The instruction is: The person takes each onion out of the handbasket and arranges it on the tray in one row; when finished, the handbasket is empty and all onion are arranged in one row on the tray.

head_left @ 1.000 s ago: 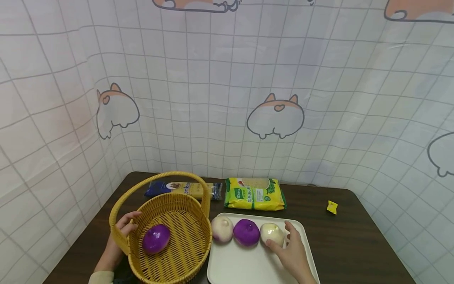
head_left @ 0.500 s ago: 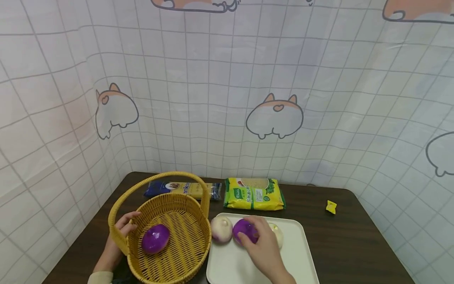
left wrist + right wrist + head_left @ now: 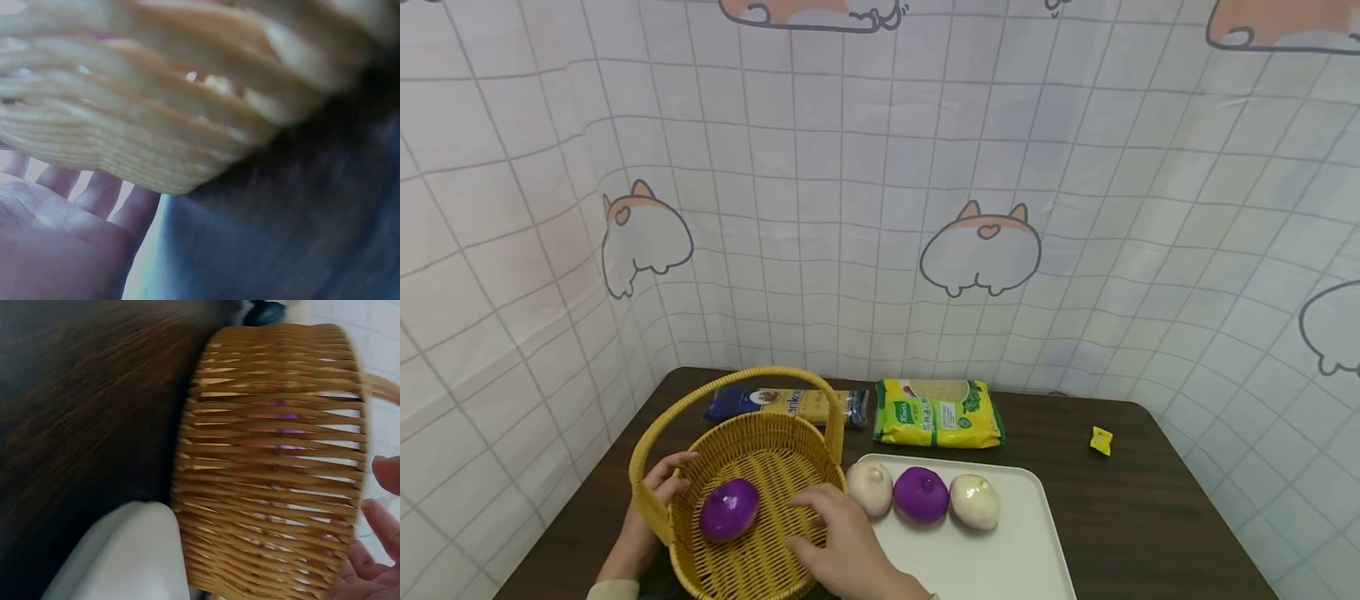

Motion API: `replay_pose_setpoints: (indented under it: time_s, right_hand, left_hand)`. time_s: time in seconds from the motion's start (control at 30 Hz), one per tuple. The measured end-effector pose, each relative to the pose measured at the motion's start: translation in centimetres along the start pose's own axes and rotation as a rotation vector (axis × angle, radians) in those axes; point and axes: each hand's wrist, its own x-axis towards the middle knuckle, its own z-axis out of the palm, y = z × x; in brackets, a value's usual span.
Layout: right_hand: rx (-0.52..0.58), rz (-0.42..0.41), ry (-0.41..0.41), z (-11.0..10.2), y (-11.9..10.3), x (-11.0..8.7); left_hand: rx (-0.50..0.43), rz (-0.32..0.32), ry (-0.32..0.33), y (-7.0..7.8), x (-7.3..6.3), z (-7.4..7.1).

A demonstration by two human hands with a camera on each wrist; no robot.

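Observation:
The yellow wicker basket stands at the front left with one shiny purple onion inside. My left hand rests against the basket's left rim beside the handle base. In the left wrist view its fingers look fairly straight, with their tips hidden behind the weave. Above the basket's right side hovers my right hand, thumb and fingers apart, with nothing between them. On the white tray a pale onion, a purple onion and a glossy white onion sit in a row.
Behind the basket lies a blue and yellow pasta packet, partly hidden by the handle. A yellow-green Knorr bag is behind the tray. One small yellow wrapped piece lies at the right of the dark table.
My right hand has moved left from the white onion, past the purple one, to over the basket. The onions stay in place, and my left hand remains at the rim.

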Motion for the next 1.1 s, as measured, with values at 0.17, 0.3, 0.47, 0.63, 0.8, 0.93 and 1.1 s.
replay_pose_setpoints:
  time_s: [0.17, 0.3, 0.47, 0.63, 0.8, 0.93, 1.1]
  right_hand:
    - [-0.156, -0.032, -0.007, 1.1, 0.2, 1.5]
    - [-0.21, 0.024, -0.056, 1.6, 0.2, 2.7]
    - [-0.285, 0.104, -0.13, 2.7, 0.1, 4.0]
    - [-0.335, 0.13, -0.16, 4.3, -0.2, 5.2]
    - [-0.395, 0.1, -0.191, 5.8, -0.2, 6.3]
    - [-0.441, 0.056, -0.251, 6.5, 0.3, 6.9]
    - [-0.46, -0.001, -0.35, 7.0, 0.8, 7.4]
  left_hand:
    - [-0.001, 0.012, -0.008, 0.0, 0.0, 0.0]
    - [-0.007, 0.019, -0.021, -0.1, 0.1, 0.0]
    - [0.016, 0.009, -0.014, -0.6, 0.2, -0.4]
    - [0.016, 0.014, -0.021, -0.9, 0.2, -0.5]
    - [-0.014, 0.058, -0.031, -0.8, -0.4, -0.4]
    - [-0.021, 0.099, -0.044, -0.6, -0.6, -0.2]
    - [0.006, 0.102, -0.033, -0.4, -0.5, -0.2]
